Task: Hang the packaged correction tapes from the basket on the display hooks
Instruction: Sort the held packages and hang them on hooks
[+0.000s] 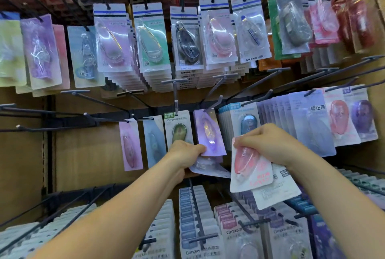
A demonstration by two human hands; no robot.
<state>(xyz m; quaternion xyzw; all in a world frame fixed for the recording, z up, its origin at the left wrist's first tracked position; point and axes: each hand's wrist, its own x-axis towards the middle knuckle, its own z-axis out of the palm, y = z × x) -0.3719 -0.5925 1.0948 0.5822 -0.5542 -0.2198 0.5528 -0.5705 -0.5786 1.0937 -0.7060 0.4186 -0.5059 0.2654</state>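
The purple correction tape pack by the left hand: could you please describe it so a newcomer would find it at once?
On the brown display wall, look along the middle row of hooks. The glossy purple correction tape pack hangs there between a green-labelled Campus pack and a thick stack of blue packs. It alone hangs tilted, with the left hand pinching its lower corner.

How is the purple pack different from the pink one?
The purple pack has its top at a hook, and the left hand grips its bottom corner; the pink pack is on no hook, and the right hand grips its top. Both hold correction tapes.
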